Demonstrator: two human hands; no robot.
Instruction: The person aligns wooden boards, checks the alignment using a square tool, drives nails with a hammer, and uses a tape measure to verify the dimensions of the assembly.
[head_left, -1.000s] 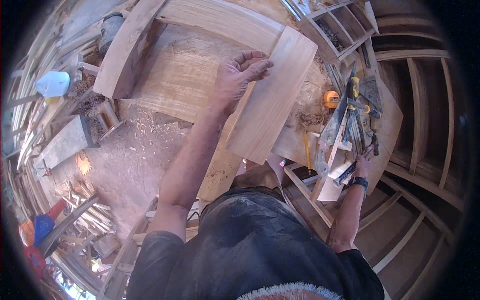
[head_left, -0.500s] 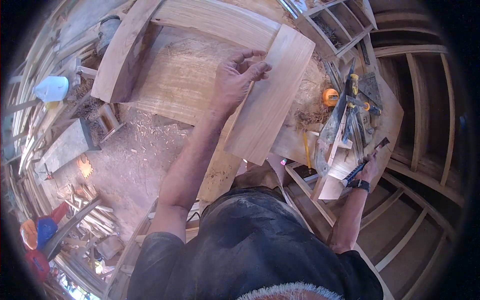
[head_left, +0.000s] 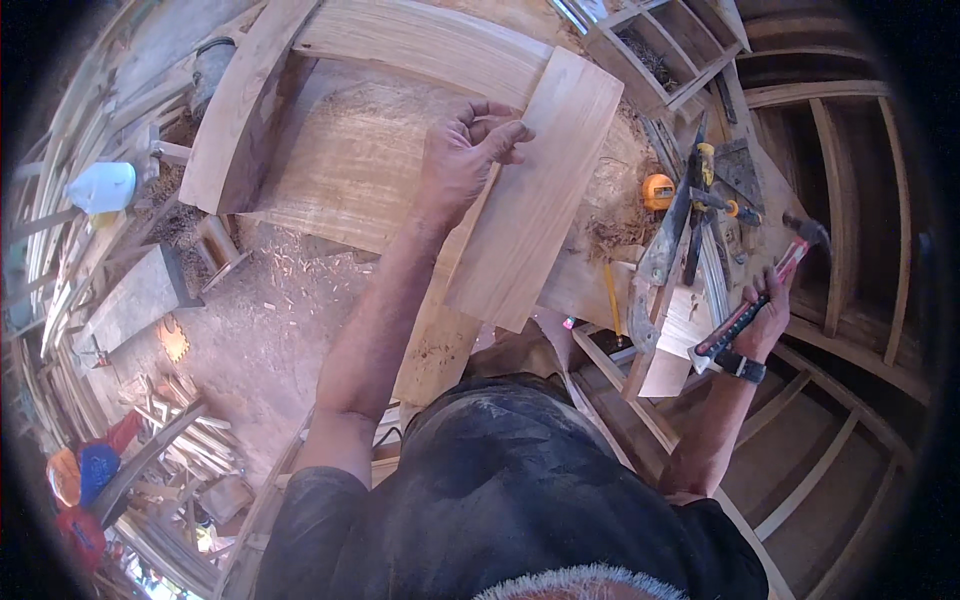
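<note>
Shaving-strewn workbench: one hammer near its right edge, probably stiff and head-heavy, best gripped low, handle clamped in the right hand's fingers; one pale board, left hand above, fingers curled, pinch unclear.

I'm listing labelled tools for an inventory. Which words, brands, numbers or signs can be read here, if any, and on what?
None can be read.
Hammer in the right hand: any marking is too small and blurred to read.
Orange tape measure: any label or number is too small to read.
White jug: no lettering can be made out.
</note>
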